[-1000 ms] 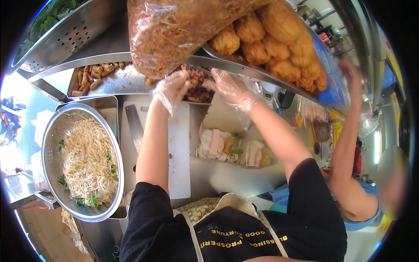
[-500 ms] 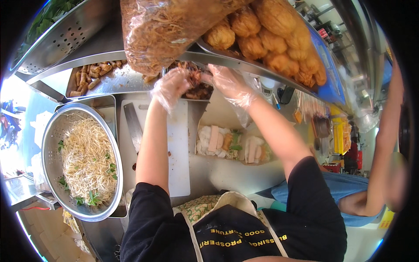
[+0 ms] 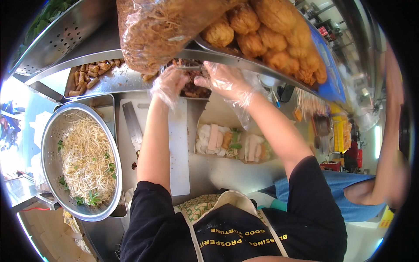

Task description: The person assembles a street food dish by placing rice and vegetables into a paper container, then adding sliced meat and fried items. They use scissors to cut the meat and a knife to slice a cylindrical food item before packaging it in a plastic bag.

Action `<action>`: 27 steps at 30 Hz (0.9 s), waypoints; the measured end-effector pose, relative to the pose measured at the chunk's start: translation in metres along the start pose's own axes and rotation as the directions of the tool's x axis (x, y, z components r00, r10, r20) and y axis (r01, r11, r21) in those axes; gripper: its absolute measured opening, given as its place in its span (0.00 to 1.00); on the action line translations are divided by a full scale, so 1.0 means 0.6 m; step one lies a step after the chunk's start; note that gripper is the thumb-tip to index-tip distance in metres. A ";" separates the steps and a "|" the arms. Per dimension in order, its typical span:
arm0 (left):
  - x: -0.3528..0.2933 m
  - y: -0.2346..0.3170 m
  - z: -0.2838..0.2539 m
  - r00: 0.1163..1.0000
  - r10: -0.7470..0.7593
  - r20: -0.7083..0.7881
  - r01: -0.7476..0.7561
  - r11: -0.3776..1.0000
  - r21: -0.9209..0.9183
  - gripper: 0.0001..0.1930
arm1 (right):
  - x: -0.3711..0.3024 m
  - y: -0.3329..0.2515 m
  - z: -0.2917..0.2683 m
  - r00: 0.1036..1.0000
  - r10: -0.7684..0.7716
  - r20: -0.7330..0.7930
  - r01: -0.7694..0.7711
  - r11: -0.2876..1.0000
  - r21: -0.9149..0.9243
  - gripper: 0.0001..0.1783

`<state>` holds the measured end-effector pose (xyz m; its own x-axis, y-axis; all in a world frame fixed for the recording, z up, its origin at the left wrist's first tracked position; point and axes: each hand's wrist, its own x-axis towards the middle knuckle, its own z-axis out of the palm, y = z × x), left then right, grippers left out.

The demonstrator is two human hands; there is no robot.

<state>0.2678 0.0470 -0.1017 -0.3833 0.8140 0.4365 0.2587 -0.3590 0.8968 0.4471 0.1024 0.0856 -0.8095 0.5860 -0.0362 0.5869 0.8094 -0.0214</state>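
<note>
Both my hands wear loose clear plastic gloves and reach under the shelf's front bar to a tray of dark grilled meat (image 3: 195, 90). On the meat's left, my left hand (image 3: 171, 83) has its fingers bent inward and pressed together; whatever they hold is hidden. My right hand (image 3: 227, 82) is on the other side, fingers curled and thumb toward the meat. A narrow grey strip (image 3: 190, 67) runs between the hands near the right fingertips; I cannot tell if it is a tool. Nearer me, filled white rolls (image 3: 218, 139) lie in an open box.
A cleaver (image 3: 132, 124) lies on the white cutting board (image 3: 178, 148). Left stands a colander (image 3: 47, 168) of bean sprouts; behind it, a tray (image 3: 115, 81) of browned rolls. Overhead are a bag of fried shreds (image 3: 152, 39) and fried pieces (image 3: 273, 41). A co-worker's arm (image 3: 386, 144) is at right.
My hands have shifted slightly in the meat tray. The reddish piece between them no longer shows, and a grey strip is visible there. The co-worker's arm has moved at right.
</note>
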 end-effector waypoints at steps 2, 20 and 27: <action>-0.002 -0.023 -0.002 0.990 0.137 0.018 -0.138 0.972 0.190 0.06 | 0.000 0.001 0.009 0.997 -0.031 -0.074 0.033 0.999 0.033 0.40; 0.006 0.083 -0.002 0.763 -0.640 0.089 0.381 0.334 -0.862 0.15 | 0.007 0.017 0.042 0.999 0.040 0.022 -0.044 0.968 0.248 0.37; 0.010 0.020 -0.003 0.983 -0.165 -0.076 0.146 0.968 -0.204 0.15 | 0.008 0.020 0.057 0.998 0.052 -0.027 -0.047 0.984 0.169 0.34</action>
<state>0.2671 0.0468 -0.0885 -0.4872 0.8248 0.2869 0.0136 -0.3214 0.9469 0.4510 0.1138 0.0513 -0.7778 0.6285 -0.0101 0.6188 0.7627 -0.1883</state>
